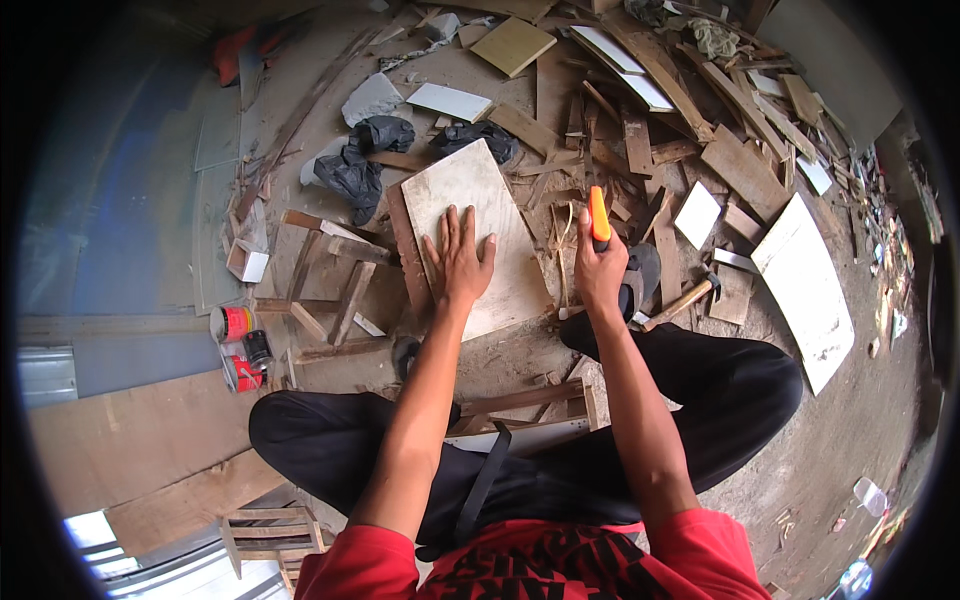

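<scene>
My left hand (462, 262) lies flat with fingers spread on a pale, stained board (505, 270), which slants in front of me. A brown, rough-edged board (408, 250) shows along its left side. Just right of the pale board, my right hand (602, 270) is closed round a tool with an orange and black handle (599, 212). The handle points away from me; a thin dark part seems to run on beyond it, but it blends into the scraps behind. A hammer (680, 304) with a wooden handle lies to the right of my right hand.
Wood scraps (740, 165) are heaped at the far right. A large white panel (806, 290) lies right. Left are a wooden frame (350, 300), red cans (232, 322) and black plastic bags (355, 175). My bent legs (725, 380) flank a low wooden piece (525, 400).
</scene>
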The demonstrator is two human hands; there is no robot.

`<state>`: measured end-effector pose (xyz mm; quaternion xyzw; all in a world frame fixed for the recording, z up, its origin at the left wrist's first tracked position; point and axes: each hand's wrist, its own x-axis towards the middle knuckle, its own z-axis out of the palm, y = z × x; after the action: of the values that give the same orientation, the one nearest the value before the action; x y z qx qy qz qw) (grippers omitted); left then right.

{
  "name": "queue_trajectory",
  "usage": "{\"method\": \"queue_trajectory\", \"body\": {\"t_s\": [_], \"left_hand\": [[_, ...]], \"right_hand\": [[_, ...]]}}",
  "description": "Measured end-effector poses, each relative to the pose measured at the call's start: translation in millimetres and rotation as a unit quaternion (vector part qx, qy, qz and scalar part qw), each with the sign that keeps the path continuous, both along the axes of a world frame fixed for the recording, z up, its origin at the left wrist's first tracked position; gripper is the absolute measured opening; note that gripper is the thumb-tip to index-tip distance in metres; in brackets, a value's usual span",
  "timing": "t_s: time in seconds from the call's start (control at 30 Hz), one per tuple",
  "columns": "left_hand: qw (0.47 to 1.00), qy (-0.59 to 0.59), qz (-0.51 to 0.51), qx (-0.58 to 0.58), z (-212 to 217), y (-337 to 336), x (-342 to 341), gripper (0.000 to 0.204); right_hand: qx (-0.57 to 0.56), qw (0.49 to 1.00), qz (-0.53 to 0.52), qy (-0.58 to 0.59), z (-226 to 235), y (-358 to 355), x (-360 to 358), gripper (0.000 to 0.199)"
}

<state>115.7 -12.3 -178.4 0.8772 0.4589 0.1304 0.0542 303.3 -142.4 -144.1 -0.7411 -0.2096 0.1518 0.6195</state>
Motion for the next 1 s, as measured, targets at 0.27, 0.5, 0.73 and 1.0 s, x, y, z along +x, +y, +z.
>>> {"method": "queue_trajectory", "body": {"t_s": [0.27,0.5,0.73,1.0], "left_hand": [[0.999,-0.037,-0.006,0.009,-7,7,-4,0.067],[0.992,-0.074,0.087,-0.061,10,3,25,0.071],[0.991,-0.073,0.112,0.025,7,-5,31,0.08],[0.997,-0.052,0.051,0.036,-2,3,27,0.064]], "right_hand": [[-0.006,0.995,0.092,0.047,63,-74,-75,0.037],[-0.017,0.987,0.154,0.048,70,-80,-105,0.031],[-0.022,0.984,0.169,0.049,70,-76,-110,0.027],[-0.058,0.979,0.187,0.06,81,-102,-114,0.03]]}}
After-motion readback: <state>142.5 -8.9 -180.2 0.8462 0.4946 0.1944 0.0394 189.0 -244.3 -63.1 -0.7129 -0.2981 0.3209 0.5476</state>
